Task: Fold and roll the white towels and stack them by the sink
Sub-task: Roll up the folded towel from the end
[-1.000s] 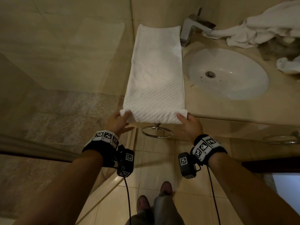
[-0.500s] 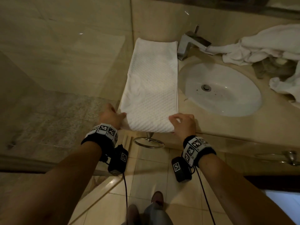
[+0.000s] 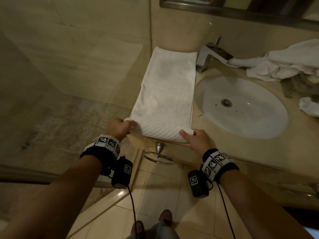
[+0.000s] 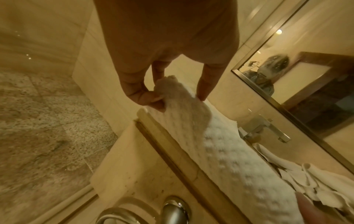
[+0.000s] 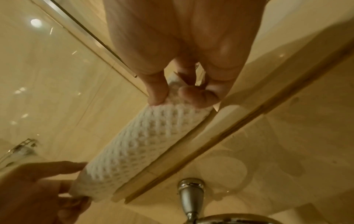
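Folded white towel (image 3: 165, 100) is lying flat on the counter (image 3: 198, 149) just left of the sink (image 3: 241, 107), its long axis running from the front edge toward the wall. Left hand (image 3: 119, 128) and right hand (image 3: 195, 140) are pinching its near corners, rolling the near end.
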